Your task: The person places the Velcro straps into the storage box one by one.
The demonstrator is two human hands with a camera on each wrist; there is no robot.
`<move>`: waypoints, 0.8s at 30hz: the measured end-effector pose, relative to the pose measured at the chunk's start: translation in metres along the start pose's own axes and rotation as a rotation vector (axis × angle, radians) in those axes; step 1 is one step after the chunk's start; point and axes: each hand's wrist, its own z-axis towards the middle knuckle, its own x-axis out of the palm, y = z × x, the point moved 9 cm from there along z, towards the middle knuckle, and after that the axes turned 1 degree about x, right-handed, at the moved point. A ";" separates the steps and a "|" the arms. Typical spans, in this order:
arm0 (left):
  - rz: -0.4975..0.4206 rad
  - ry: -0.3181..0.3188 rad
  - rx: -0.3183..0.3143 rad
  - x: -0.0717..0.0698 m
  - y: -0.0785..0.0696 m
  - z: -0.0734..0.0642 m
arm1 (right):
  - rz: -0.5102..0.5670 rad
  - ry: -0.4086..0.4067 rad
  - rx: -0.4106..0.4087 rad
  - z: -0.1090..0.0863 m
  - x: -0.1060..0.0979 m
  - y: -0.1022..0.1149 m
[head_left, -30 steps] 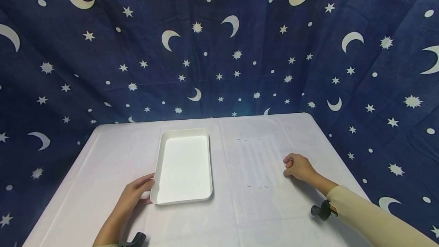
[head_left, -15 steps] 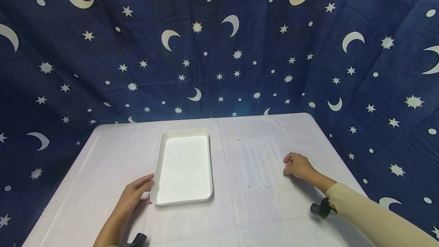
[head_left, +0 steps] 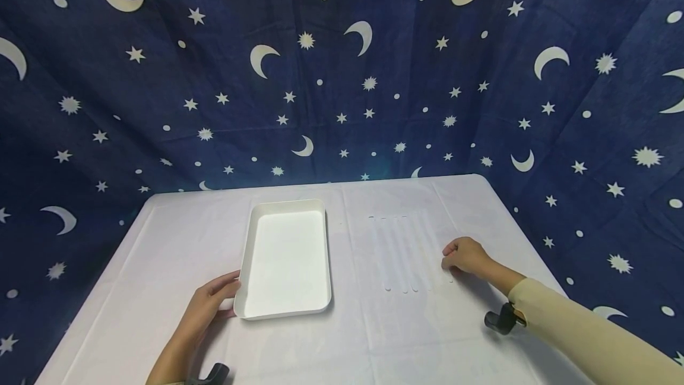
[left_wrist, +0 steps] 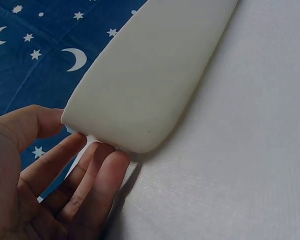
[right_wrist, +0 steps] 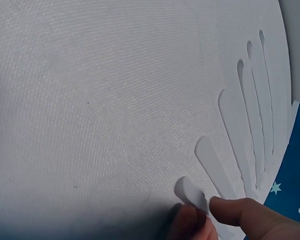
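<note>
At the table's left, my left hand (head_left: 208,302) holds the near-left side of a shallow white rectangular tray (head_left: 291,260). In the left wrist view, the thumb meets the rim and the bent fingertips lie against the tray's outer wall (left_wrist: 135,90). On the right, the thumb and fingers of my right hand (head_left: 467,255) pinch a flat white strip with a rounded end (right_wrist: 186,189); that end is tilted, and the rest is partly hidden by the hand. Several like strips (right_wrist: 244,95) lie side by side left of this hand, nearly blending with the cloth.
A white cloth (head_left: 299,352) with crease lines covers the table. Behind and beside it hangs a dark blue curtain (head_left: 331,94) with moons and stars. Black wrist mounts (head_left: 502,318) sit on both forearms, close over the cloth.
My right hand has shifted very slightly away from me, and the strip's near end shows more clearly below it. The left hand and the tray have stayed in place.
</note>
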 end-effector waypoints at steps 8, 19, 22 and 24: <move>0.020 0.001 0.006 0.000 0.001 0.001 | 0.012 0.029 0.015 0.002 0.004 -0.001; -0.007 -0.005 0.021 0.000 0.000 0.001 | 0.061 0.032 0.034 0.000 0.005 0.001; -0.001 -0.008 0.023 -0.001 0.000 0.000 | 0.068 0.039 0.024 -0.001 0.006 0.002; 0.002 -0.010 0.026 -0.001 0.000 0.000 | 0.070 0.040 0.028 0.000 0.006 0.001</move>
